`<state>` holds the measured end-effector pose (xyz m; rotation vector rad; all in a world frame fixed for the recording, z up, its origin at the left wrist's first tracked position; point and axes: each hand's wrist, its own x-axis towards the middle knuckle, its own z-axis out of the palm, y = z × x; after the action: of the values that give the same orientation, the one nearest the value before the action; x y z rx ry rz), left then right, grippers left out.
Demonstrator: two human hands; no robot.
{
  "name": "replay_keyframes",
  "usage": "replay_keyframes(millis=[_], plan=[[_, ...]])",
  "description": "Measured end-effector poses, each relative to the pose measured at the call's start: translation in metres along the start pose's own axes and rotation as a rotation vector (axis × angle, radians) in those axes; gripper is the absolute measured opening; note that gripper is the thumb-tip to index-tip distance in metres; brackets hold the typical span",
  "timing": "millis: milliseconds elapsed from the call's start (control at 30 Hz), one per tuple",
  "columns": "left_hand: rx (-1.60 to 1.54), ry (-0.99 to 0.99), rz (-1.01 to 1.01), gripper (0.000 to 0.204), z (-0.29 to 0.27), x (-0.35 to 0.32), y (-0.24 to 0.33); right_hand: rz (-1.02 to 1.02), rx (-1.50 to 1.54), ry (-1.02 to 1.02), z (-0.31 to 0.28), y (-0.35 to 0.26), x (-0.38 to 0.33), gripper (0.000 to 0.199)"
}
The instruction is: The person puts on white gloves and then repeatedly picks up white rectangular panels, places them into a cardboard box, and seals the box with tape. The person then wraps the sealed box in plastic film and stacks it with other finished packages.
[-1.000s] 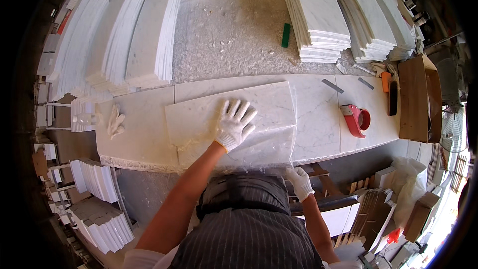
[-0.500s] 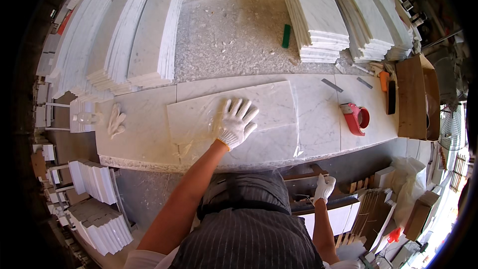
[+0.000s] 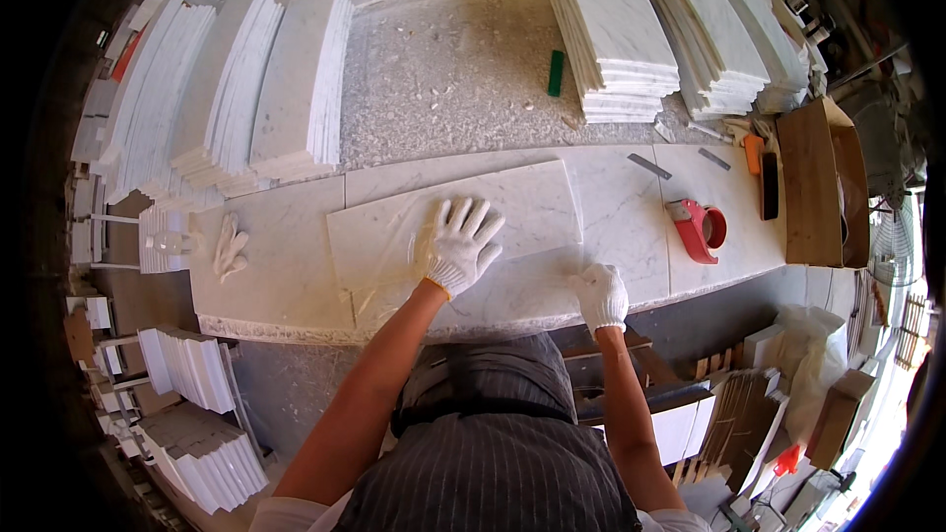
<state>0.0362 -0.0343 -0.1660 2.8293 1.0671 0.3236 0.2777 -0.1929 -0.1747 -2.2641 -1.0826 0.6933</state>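
Observation:
A pale grey-veined marble slab point(image 3: 394, 227) lies slightly askew on the bench, with clear plastic film point(image 3: 379, 276) around it. My left hand point(image 3: 463, 244), in a white knit glove, rests flat on the slab and film with its fingers spread. At the slab's near right corner is my right hand point(image 3: 601, 296), gloved alike, just over the bench's front edge. Its fingers are curled closed, and whatever they may grip is hidden. Farther right stands a red tape dispenser point(image 3: 698, 232), which neither hand touches.
Stacks of marble slabs point(image 3: 296, 89) stand at the back left, more slabs point(image 3: 621, 30) at the back right. A loose white glove point(image 3: 231, 246) lies left. Rightward are metal strips point(image 3: 650, 166), a dark-faced brush point(image 3: 769, 185) and a cardboard box point(image 3: 818, 187). A green block point(image 3: 556, 73) lies beyond.
My right hand has risen from below the bench's front edge to the slab's near right corner. The loose film there no longer shows as before. My left hand stays flat on the slab.

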Motion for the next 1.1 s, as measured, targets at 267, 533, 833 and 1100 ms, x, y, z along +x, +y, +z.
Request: replay_keyframes(millis=[267, 533, 833, 1100], plan=[[0.002, -0.011, -0.005, 0.051, 0.003, -0.002, 0.0, 0.445, 1.211, -0.226, -0.003, 0.015, 0.007, 0.022], [0.002, 0.016, -0.006, 0.05, -0.001, 0.0, 0.001, 0.278, 0.581, 0.391, -0.022, 0.063, 0.014, 0.021], [0.018, 0.012, -0.006, 0.048, 0.002, 0.0, 0.002, 0.162, 0.026, -0.038, -0.004, -0.034, 0.073, 0.06], [0.003, 0.017, -0.022, 0.045, -0.002, 0.001, 0.002, 0.227, 0.332, -0.287, 0.006, -0.013, 0.104, 0.044]])
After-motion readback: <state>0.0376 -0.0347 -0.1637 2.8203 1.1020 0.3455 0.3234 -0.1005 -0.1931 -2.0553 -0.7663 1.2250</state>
